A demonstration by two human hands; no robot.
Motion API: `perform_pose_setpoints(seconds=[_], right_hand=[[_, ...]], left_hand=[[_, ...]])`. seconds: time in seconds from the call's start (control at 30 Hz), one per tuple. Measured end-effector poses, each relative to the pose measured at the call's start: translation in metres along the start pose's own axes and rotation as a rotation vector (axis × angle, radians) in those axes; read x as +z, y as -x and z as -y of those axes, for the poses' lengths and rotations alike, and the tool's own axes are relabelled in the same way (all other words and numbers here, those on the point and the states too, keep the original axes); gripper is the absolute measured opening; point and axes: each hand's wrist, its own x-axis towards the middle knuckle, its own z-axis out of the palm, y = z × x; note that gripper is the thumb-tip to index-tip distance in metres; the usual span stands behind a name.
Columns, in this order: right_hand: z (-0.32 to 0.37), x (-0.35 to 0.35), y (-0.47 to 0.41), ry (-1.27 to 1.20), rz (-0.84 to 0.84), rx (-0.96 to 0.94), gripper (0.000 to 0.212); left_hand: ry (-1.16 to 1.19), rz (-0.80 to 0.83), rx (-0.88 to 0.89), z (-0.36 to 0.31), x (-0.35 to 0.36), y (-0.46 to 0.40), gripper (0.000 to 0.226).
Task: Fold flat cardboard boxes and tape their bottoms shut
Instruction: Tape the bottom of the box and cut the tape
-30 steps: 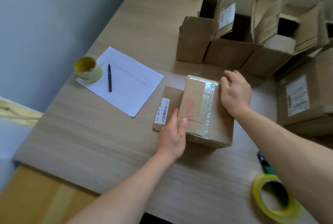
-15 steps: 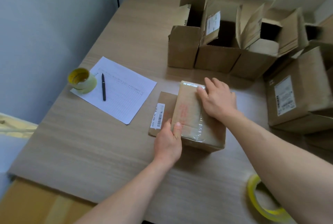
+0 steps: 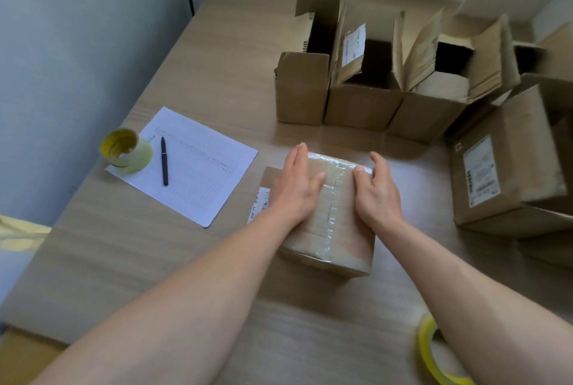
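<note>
We press both flat palms, left hand (image 3: 296,187) and right hand (image 3: 376,195), fingers straight, astride the tape seam (image 3: 333,195) running lengthwise away from us along the box (image 3: 328,248).

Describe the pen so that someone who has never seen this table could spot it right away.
Look to the left part of the wooden table, where a white sheet of paper lies. The pen lies on that sheet, just right of a yellow-cored roll of tape. It is the only slim black thing there.

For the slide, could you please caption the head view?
Both hands, left and right, press flat on the taped box on the table.
</note>
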Motion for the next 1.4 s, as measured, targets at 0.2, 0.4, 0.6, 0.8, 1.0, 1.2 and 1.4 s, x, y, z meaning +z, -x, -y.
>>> perform_pose_setpoints(seconds=[0.2,0.4,0.6,0.8,1.0,1.2,1.4], right_hand=[[0.006,-0.012,0.0,-0.327,0.218,0.357,0.039],[0.048,-0.055,0.002,-0.3,0.347,0.471,0.072],[0.069,-0.089,0.054,-0.796,-0.102,0.114,0.054],[0.021,-0.052,0.107,-0.784,-0.177,0.187,0.044],[-0.008,-0.044,0.127,-0.545,-0.001,0.088,0.079],[0.007,-0.04,0.122,0.306,-0.04,-0.25,0.077],[-0.027,-0.043,0.114,-0.823,-0.139,0.437,0.018]], left_hand=[[0.244,0.126,-0.271,-0.006,-0.015,-0.012,0.075],[0.462,0.036,-0.3,-0.044,-0.041,-0.004,0.047],[0.898,-0.203,-0.155,-0.085,-0.095,0.021,0.042],[0.772,-0.055,-0.245,-0.03,-0.05,0.073,0.056],[0.851,0.081,-0.331,0.001,-0.04,0.091,0.059],[0.489,-0.014,-0.142,0.017,-0.023,0.107,0.042],[0.596,-0.03,-0.317,0.038,-0.014,0.117,0.022]])
